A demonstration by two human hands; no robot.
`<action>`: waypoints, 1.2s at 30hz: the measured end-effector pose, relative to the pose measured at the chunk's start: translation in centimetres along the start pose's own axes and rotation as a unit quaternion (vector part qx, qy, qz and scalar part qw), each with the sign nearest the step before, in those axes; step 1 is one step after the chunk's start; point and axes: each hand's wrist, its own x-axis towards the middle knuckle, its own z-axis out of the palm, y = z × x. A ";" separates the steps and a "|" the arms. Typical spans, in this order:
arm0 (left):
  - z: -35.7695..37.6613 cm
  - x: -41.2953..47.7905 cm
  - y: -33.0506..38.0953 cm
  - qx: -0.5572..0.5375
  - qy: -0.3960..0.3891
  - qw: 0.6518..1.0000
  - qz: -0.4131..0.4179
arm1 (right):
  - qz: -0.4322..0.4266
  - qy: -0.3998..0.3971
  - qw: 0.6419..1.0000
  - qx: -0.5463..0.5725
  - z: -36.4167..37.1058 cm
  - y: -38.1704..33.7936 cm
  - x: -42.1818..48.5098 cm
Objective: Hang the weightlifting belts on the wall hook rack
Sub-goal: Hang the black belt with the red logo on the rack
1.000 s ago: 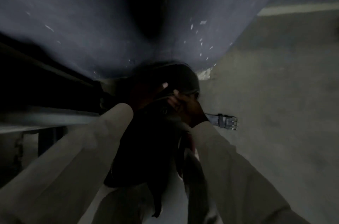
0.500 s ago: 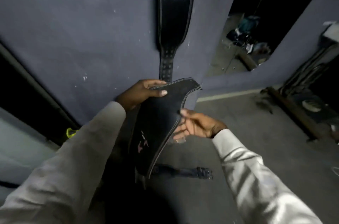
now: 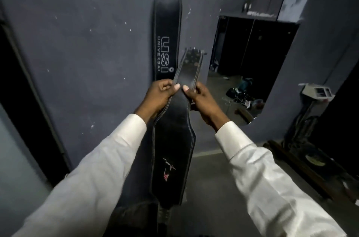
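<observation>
Pinching the belt [image 3: 172, 151] by its narrow strap, the left hand [image 3: 161, 95] and right hand [image 3: 200, 98] are holding it near the hung belt [image 3: 168, 29] — the heavy dangling half may be dragging it loose.

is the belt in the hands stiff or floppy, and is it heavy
Probably fairly stiff: the strap end of the held belt stands up past the left hand and right hand without drooping. Likely hefty for its size: the wide stitched middle looks thick. It should hang straight, like the USI belt on the wall.
</observation>
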 end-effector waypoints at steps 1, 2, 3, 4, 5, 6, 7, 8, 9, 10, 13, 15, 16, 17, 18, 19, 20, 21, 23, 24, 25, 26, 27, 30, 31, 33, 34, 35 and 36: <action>0.2 -0.1 0.1 0.015 0.027 0.999 0.021 | -0.019 0.018 1.000 -0.013 -0.4 -0.4 0.0; 0.4 -0.2 0.5 0.034 0.044 0.998 0.037 | -0.035 0.032 0.999 -0.017 -0.8 -1.0 0.0; 0.7 -0.2 0.9 0.037 0.049 0.997 0.053 | -0.054 0.043 0.997 -0.024 -1.1 -1.7 0.1; 1.0 -0.4 1.7 0.041 0.048 0.996 0.064 | -0.079 0.049 0.995 -0.024 -1.3 -2.5 0.2; 1.3 -0.3 2.5 0.039 0.048 0.995 0.076 | -0.109 0.054 0.992 -0.026 -1.5 -3.6 0.4; 1.6 -0.2 3.3 0.037 0.060 0.994 0.086 | -0.136 0.059 0.989 -0.024 -1.5 -4.7 0.7; 2.0 -0.1 4.1 0.032 0.080 0.991 0.098 | -0.157 0.063 0.985 -0.022 -1.5 -6.0 1.0; 2.5 0.0 5.2 0.033 0.110 0.988 0.106 | -0.169 0.064 0.983 -0.020 -1.5 -7.4 1.3; 2.8 0.2 5.9 0.031 0.139 0.984 0.111 | -0.178 0.063 0.982 -0.013 -1.7 -8.7 1.6; 3.2 0.3 6.8 0.026 0.167 0.979 0.114 | -0.185 0.059 0.981 -0.011 -1.8 -9.6 1.9; 3.8 1.0 8.6 -0.022 0.231 0.963 0.140 | -0.194 -0.008 0.981 -0.026 -1.7 -10.3 1.3; 3.7 1.6 9.8 -0.044 0.254 0.952 0.163 | -0.213 -0.028 0.972 -0.092 -1.5 -8.8 0.6; 3.6 1.9 10.4 -0.042 0.248 0.952 0.174 | -0.225 -0.021 0.968 -0.109 -1.4 -8.3 0.4; 3.5 1.9 10.9 -0.036 0.229 0.955 0.183 | -0.231 -0.012 0.967 -0.110 -1.5 -8.3 0.4; 3.2 1.9 11.2 -0.024 0.198 0.963 0.182 | -0.233 -0.005 0.967 -0.101 -1.5 -8.8 0.3; 2.8 1.9 11.1 -0.006 0.158 0.973 0.170 | -0.237 -0.002 0.967 -0.090 -1.6 -9.5 0.2; 2.3 1.6 10.9 0.024 0.125 0.980 0.151 | -0.244 0.002 0.966 -0.089 -1.7 -10.2 0.1; 1.8 1.2 10.3 0.057 0.111 0.983 0.132 | -0.252 0.004 0.963 -0.097 -1.8 -10.9 0.2; 1.3 0.0 9.1 0.089 0.140 0.979 0.121 | -0.266 -0.006 0.958 -0.106 -1.9 -12.1 0.3; 1.2 -0.4 9.0 0.082 0.169 0.974 0.129 | -0.263 -0.026 0.959 -0.101 -1.7 -12.5 0.0; 1.3 -0.7 9.1 0.072 0.196 0.967 0.144 | -0.256 -0.054 0.961 -0.085 -1.6 -12.7 -0.3; 1.3 -0.9 9.5 0.067 0.221 0.960 0.160 | -0.248 -0.081 0.962 -0.078 -1.6 -12.5 -0.6; 1.3 -1.0 10.1 0.069 0.238 0.953 0.176 | -0.239 -0.106 0.962 -0.074 -1.5 -12.0 -0.8; 0.7 -1.0 11.9 0.091 0.274 0.939 0.185 | -0.221 -0.096 0.968 -0.066 -1.1 -9.8 -1.3; 0.6 -0.9 12.1 0.100 0.282 0.937 0.183 | -0.225 -0.080 0.970 -0.053 -0.7 -9.5 -1.2; 0.4 -1.1 12.7 0.115 0.295 0.931 0.181 | -0.225 -0.048 0.973 -0.018 0.1 -9.7 -1.5; 0.3 -1.1 13.1 0.113 0.299 0.930 0.182 | -0.217 -0.036 0.976 -0.003 0.4 -9.9 -1.8; 0.0 -1.2 13.4 0.107 0.302 0.929 0.184 | -0.202 -0.030 0.979 0.017 0.6 -9.9 -1.9; -0.4 -1.2 13.8 0.103 0.306 0.928 0.186 | -0.177 -0.035 0.983 0.040 0.8 -9.7 -2.1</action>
